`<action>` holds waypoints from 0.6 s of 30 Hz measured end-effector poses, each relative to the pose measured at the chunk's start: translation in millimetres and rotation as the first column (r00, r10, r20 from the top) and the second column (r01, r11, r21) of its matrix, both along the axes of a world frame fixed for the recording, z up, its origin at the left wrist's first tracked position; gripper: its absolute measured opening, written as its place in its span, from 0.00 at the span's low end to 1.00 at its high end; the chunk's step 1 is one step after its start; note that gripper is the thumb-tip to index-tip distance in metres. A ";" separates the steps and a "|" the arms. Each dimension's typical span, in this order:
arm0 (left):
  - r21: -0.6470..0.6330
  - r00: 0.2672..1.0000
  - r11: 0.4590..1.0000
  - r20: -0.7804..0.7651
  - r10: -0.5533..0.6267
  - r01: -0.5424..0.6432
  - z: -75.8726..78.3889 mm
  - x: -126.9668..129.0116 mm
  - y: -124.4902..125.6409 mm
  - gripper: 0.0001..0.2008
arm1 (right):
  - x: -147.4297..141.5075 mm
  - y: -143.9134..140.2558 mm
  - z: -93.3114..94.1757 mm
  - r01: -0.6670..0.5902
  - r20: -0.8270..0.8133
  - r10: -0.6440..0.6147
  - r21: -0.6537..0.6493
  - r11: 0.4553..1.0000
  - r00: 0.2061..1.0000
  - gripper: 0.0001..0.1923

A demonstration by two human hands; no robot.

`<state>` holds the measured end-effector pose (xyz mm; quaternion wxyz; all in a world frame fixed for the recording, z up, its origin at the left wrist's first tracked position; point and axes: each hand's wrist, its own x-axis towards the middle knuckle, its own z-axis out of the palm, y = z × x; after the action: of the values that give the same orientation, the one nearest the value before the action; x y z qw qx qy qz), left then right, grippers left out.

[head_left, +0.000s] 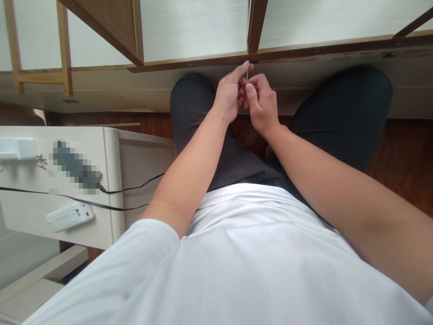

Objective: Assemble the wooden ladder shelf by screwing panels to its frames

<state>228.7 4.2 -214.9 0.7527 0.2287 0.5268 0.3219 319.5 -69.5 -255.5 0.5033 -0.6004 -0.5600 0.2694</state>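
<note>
Close together at the lower edge of a brown wooden frame (209, 59) are my two hands. A thin grey metal rod (247, 76) stands between them, its upper end near the frame's edge. My right hand (264, 106) pinches its lower part between thumb and curled fingers. Thumb and fingers of my left hand (230, 95) close around the upper part, with the thumb tip by the wood. The rod's ends are hidden by the fingers, so its exact kind cannot be made out.
Pale panels fill the frame, and a wooden divider (257, 25) rises above my hands. To the left, a light cabinet (110, 180) bears a white power bank (70, 217), a blurred dark object (76, 166), a white box (16, 148), small brass-coloured pieces (41, 162) and black cords. My knees flank my hands.
</note>
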 end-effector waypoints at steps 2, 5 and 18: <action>0.040 1.000 0.999 0.002 -0.025 0.025 1.0 -0.2 -0.5 0.08 | -0.2 -0.9 0.7 0.001 0.009 -0.001 -0.007 1.000 1.000 0.32; 0.056 0.999 0.998 0.034 -0.029 0.027 2.9 -0.6 -1.3 0.05 | -0.5 -2.0 2.0 -0.001 0.013 0.001 -0.018 1.000 1.000 0.32; -0.039 0.998 0.999 0.062 0.023 -0.020 -5.0 0.0 1.1 0.13 | -0.7 -1.5 -1.5 -0.001 -0.008 0.001 -0.013 1.000 1.000 0.32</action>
<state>228.6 5.2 -219.9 0.7696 0.1983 0.5114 0.3269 318.8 -71.0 -257.0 0.5017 -0.6023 -0.5565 0.2755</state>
